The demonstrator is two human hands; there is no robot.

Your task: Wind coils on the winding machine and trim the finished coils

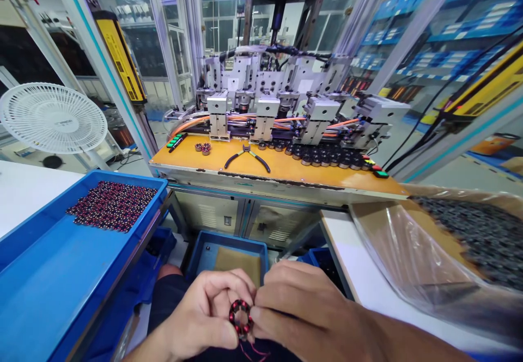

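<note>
The ring (234, 311) is pinched in the left hand (206, 310); the right hand's (300, 299) grip cannot be told. Likely light; best rim-held, fragile wires (260, 354) spared.

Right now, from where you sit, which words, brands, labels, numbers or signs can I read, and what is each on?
No text reads clearly enough to quote.
White fan: a mark at its centre, too blurred to read.
Left yellow bar: dark markings, too small to read.
Right yellow bar: dark markings, too blurred to read.
</note>
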